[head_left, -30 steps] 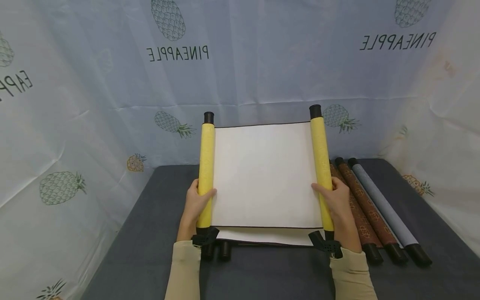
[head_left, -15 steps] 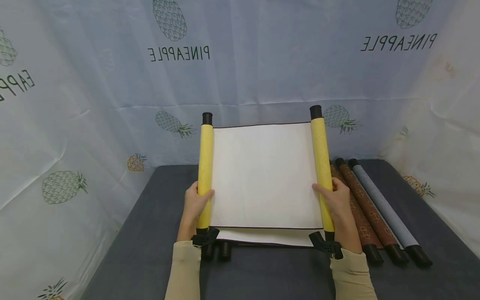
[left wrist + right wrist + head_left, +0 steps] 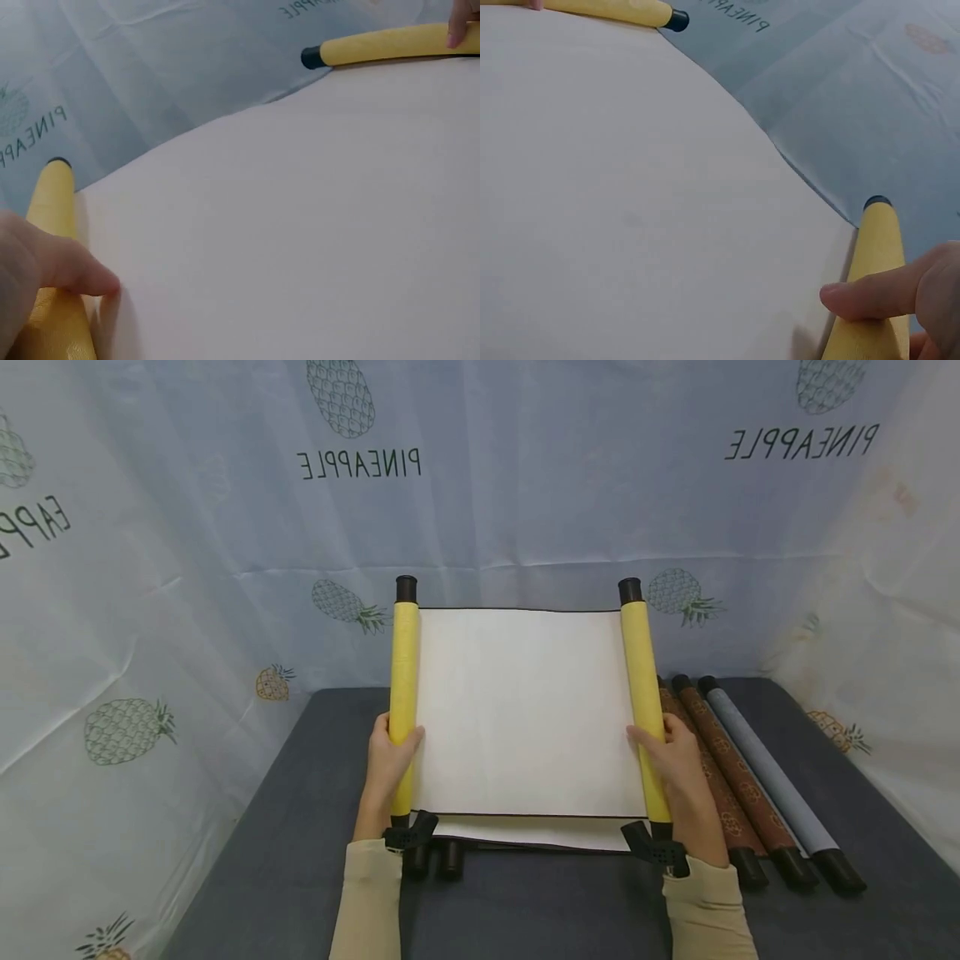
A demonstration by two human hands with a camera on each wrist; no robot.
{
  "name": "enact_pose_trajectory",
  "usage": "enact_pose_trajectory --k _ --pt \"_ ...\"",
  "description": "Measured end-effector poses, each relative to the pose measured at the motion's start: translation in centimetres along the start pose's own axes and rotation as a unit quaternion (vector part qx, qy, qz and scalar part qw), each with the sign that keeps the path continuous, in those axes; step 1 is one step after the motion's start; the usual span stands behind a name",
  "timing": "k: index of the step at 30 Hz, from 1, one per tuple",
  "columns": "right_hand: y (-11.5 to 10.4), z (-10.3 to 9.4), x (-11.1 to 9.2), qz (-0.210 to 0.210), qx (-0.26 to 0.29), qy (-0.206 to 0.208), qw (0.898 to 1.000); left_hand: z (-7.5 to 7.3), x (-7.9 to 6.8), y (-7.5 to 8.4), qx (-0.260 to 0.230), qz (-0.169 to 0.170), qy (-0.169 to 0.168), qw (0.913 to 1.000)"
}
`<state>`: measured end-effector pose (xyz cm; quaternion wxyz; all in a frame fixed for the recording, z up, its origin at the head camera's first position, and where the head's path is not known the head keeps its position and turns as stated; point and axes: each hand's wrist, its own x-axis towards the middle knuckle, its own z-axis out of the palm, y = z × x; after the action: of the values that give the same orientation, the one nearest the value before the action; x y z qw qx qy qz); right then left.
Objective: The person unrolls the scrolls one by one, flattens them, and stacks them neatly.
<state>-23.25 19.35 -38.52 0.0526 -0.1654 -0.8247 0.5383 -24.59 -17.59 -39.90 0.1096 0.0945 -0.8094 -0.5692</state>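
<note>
A yellow scroll with black end caps is held up partly unrolled, its blank white sheet stretched between two rolls. My left hand grips the left yellow roll, thumb lying over its inner edge onto the sheet. On the other side my right hand grips the right yellow roll in the same way. The left thumb and right thumb show across the rolls in the wrist views. Both hands' other fingers are mostly hidden behind the rolls.
Below the held sheet, another pale sheet and black roll ends show on the dark table. Brown patterned scrolls and a grey scroll lie at the right. A pineapple-print curtain hangs behind.
My left hand has shifted slightly left with its roll and raised that roll's top a little, so the white sheet spans slightly wider. The right roll's top has dipped slightly.
</note>
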Motion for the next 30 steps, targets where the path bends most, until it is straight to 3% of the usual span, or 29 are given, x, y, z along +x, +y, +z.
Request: enact_pose_trajectory --k 5,14,26,30 --pt "-0.2 -0.1 0.1 0.025 0.013 -0.025 0.999 -0.2 0.1 -0.2 0.009 0.012 0.005 0.9999" --pt "0.0 0.0 0.3 0.026 0.029 0.01 0.999 -0.6 0.1 -0.4 0.01 0.008 0.009 0.9999" --pt "0.5 -0.8 0.2 0.004 0.005 0.013 1.0 -0.8 0.0 -0.7 0.01 0.01 0.016 0.9998" --pt "0.7 -1.0 0.3 0.001 0.015 0.031 0.999 -0.8 0.0 -0.7 0.015 0.012 0.023 0.9995"
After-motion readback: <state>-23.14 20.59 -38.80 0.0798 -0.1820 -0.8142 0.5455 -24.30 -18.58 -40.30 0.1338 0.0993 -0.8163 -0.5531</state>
